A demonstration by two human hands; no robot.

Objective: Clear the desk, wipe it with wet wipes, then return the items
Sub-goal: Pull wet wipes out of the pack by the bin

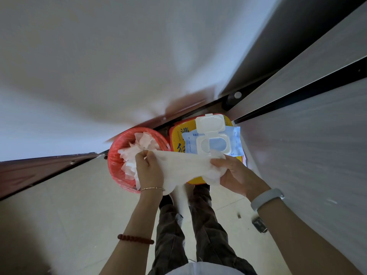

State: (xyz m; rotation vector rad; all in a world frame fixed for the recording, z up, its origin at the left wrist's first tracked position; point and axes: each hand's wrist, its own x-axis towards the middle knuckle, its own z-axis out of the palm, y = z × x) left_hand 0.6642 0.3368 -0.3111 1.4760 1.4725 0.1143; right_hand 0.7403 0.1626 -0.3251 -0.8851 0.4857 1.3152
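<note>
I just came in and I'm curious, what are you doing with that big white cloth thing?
A person is holding a wet wipe stretched between both hands. The left hand pinches one end and the right hand bunches the other. Just beyond the hands, the wipes pack sits with its lid flipped open on a yellow box. Next to it is a red bin already holding crumpled white wipes. The person is standing over them on the floor, beside a grey desk.

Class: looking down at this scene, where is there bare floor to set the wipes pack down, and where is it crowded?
Bare floor lies left of the red bin. Crowded ahead: the bin touches the yellow box carrying the wipes pack, and both hands stretch a wipe there.
</note>
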